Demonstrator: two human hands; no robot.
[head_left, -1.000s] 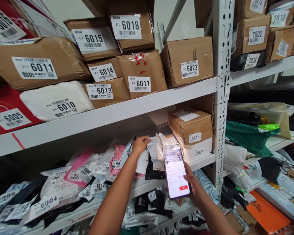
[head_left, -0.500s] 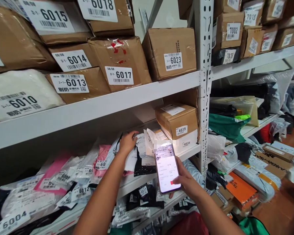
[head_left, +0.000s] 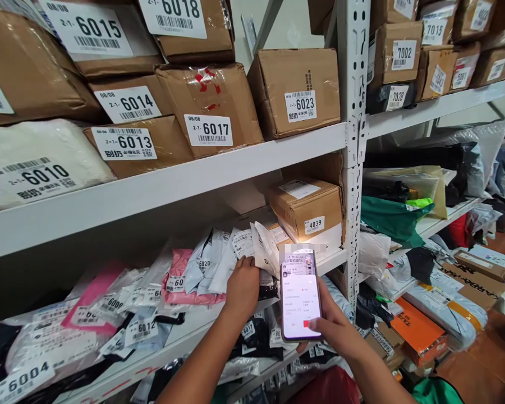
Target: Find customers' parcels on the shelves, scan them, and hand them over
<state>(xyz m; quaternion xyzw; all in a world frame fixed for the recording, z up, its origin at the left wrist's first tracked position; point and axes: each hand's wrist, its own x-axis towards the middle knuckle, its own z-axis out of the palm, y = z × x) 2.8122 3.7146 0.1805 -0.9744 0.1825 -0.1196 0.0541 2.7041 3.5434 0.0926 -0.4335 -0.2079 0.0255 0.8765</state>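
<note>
My right hand (head_left: pixel 334 328) holds a smartphone (head_left: pixel 299 294) upright, its lit screen facing me, with the thumb near a red button. My left hand (head_left: pixel 242 286) reaches into a row of upright plastic mailer bags (head_left: pixel 219 261) on the middle shelf, fingers pressed against a white and a black one; I cannot tell whether it grips any. The bags carry numbered barcode labels. Just right of the bags stands a cardboard box labelled 4039 (head_left: pixel 309 210).
White metal shelving (head_left: pixel 353 140) fills the view. The upper shelf holds cardboard boxes numbered 6013 (head_left: pixel 128 146), 6017 (head_left: pixel 210 109) and 6023 (head_left: pixel 297 90). More labelled bags lie on the shelf below. Green, white and orange parcels (head_left: pixel 416 331) are piled at the right.
My left hand has dropped from the bag tops to their lower front edge, nearer the phone. The phone has shifted slightly right and the view has steadied.
</note>
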